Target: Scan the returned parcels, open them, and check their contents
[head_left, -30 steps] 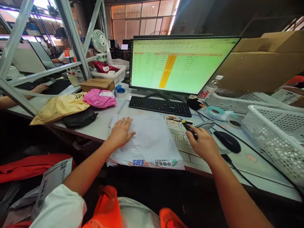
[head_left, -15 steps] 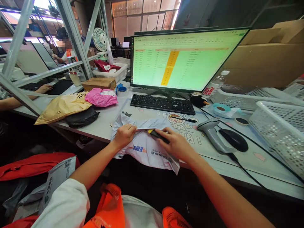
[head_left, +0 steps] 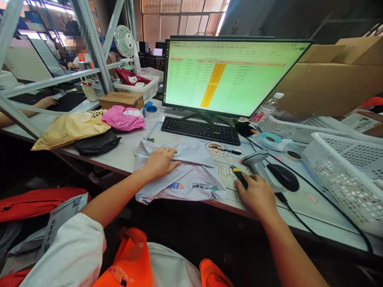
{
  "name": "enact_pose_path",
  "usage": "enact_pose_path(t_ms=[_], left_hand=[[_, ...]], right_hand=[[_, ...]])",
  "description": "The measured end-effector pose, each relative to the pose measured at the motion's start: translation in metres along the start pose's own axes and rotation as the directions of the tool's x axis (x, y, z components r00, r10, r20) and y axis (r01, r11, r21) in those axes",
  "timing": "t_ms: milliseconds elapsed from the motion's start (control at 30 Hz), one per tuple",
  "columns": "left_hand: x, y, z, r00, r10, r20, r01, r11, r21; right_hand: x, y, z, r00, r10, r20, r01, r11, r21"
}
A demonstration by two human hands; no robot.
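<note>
A white mailing bag (head_left: 194, 173) lies crumpled at the near edge of the desk (head_left: 124, 161), a long line across its middle, slit or fold, hard to tell which. The left hand (head_left: 161, 161) is on top, palm down, fingers loosely extended, gripping nothing! Over to the right hand (head_left: 257, 195): closed round a knife (head_left: 241, 179), yellow end pointing away, just beside the bag. Next to that hand sit a grey scanner (head_left: 257, 165) and a black mouse (head_left: 283, 177); a pen (head_left: 226, 150) rests on the printed mat. Behind the bag comes the keyboard (head_left: 200, 130), then the lit monitor (head_left: 233, 75). White baskets (head_left: 353, 175) crowd the right side; pink (head_left: 124, 117), yellow (head_left: 70, 129) and black parcels (head_left: 98, 144) bunch up on the left. Beyond, there's a metal frame (head_left: 97, 52), a fan (head_left: 124, 41), a co-worker at another desk, and tall windows (head_left: 185, 24) at the back!
</note>
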State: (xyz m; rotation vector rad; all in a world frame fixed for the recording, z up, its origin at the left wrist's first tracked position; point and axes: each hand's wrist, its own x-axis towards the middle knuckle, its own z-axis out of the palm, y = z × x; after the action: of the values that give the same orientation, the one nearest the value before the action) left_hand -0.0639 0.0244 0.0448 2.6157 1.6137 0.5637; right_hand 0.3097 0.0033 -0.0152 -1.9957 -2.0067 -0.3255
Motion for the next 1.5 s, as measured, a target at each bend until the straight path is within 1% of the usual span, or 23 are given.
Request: enact_pose_path(t_ms=[67,100,200,300,367,400,467,567,667,733,800,867,933,967,1000,1033,1067,1133,1200,1267,1333,1400,1500], left_hand=[[0.009,0.010,0.000,0.997,-0.001,0.076,-0.003,0.999,0.048],[0.014,0.013,0.002,0.994,-0.014,0.111,0.008,0.999,0.052],[0.022,0.014,0.009,0.989,-0.048,0.140,0.051,0.999,-0.017],[0.023,0.010,0.015,0.993,-0.116,0.004,0.115,0.974,-0.193],[0.022,0.004,0.015,0.970,-0.216,-0.112,0.180,0.947,-0.264],[0.023,-0.001,0.013,0.952,-0.260,-0.159,0.215,0.944,-0.252],[0.025,-0.017,0.007,0.921,-0.319,-0.224,0.286,0.943,-0.167],[0.032,-0.059,-0.008,0.877,-0.413,-0.246,0.423,0.906,-0.011],[0.040,-0.101,-0.017,0.812,-0.566,-0.146,0.582,0.806,0.110],[0.045,-0.112,-0.015,0.798,-0.602,-0.042,0.601,0.787,0.139],[0.049,-0.104,-0.012,0.836,-0.548,0.019,0.542,0.832,0.118],[0.051,-0.082,-0.012,0.900,-0.436,0.003,0.435,0.896,0.088],[0.050,-0.057,-0.018,0.973,-0.219,-0.071,0.223,0.973,0.056],[0.048,-0.045,-0.022,0.990,-0.084,-0.111,0.087,0.996,0.029],[0.046,-0.035,-0.026,0.990,0.037,-0.135,-0.038,0.999,-0.007],[0.043,-0.025,-0.029,0.983,0.126,-0.131,-0.132,0.990,-0.045],[0.040,-0.016,-0.030,0.981,0.173,-0.092,-0.180,0.981,-0.075],[0.033,0.002,-0.027,0.982,0.184,0.051,-0.180,0.980,-0.082],[0.021,0.024,-0.017,0.965,0.213,0.153,-0.204,0.976,-0.074],[0.007,0.046,-0.003,0.940,0.290,0.182,-0.269,0.954,-0.130],[-0.002,0.061,0.010,0.932,0.296,0.212,-0.265,0.951,-0.162],[0.000,0.062,0.020,0.954,0.208,0.216,-0.187,0.976,-0.111],[0.026,0.037,0.030,0.994,-0.043,0.101,0.044,0.999,-0.008]], right_hand=[[0.000,-0.038,-0.006,0.986,-0.134,-0.095,0.148,0.976,0.159],[-0.001,-0.062,-0.008,0.970,-0.209,-0.126,0.235,0.937,0.260],[-0.003,-0.138,-0.008,0.901,-0.428,-0.076,0.416,0.798,0.437],[0.001,-0.199,-0.004,0.886,-0.464,0.001,0.421,0.804,0.421],[0.002,-0.222,-0.005,0.890,-0.452,0.051,0.397,0.827,0.399],[0.000,-0.228,-0.008,0.885,-0.459,0.076,0.396,0.830,0.393],[-0.012,-0.229,-0.017,0.853,-0.507,0.124,0.425,0.812,0.400],[-0.049,-0.212,-0.033,0.761,-0.625,0.174,0.517,0.746,0.421],[-0.090,-0.187,-0.042,0.692,-0.710,0.129,0.597,0.663,0.452],[-0.107,-0.171,-0.045,0.686,-0.719,0.112,0.595,0.643,0.482],[-0.114,-0.156,-0.050,0.700,-0.700,0.140,0.539,0.646,0.540],[-0.110,-0.140,-0.060,0.728,-0.666,0.162,0.439,0.635,0.636],[-0.097,-0.126,-0.072,0.811,-0.578,0.096,0.347,0.606,0.716],[-0.087,-0.120,-0.077,0.863,-0.503,0.040,0.316,0.600,0.735],[-0.076,-0.116,-0.080,0.907,-0.420,-0.019,0.294,0.602,0.742],[-0.063,-0.113,-0.080,0.935,-0.350,-0.058,0.275,0.611,0.742],[-0.049,-0.113,-0.077,0.950,-0.305,-0.067,0.252,0.620,0.743],[-0.018,-0.117,-0.058,0.956,-0.294,-0.019,0.204,0.616,0.761],[0.011,-0.126,-0.030,0.946,-0.324,0.028,0.179,0.590,0.787],[0.035,-0.136,-0.004,0.939,-0.343,0.036,0.174,0.560,0.810],[0.054,-0.143,0.014,0.933,-0.358,0.022,0.183,0.528,0.830],[0.066,-0.147,0.022,0.933,-0.361,0.006,0.188,0.500,0.845],[0.075,-0.147,0.026,0.943,-0.332,0.014,0.162,0.497,0.853]])
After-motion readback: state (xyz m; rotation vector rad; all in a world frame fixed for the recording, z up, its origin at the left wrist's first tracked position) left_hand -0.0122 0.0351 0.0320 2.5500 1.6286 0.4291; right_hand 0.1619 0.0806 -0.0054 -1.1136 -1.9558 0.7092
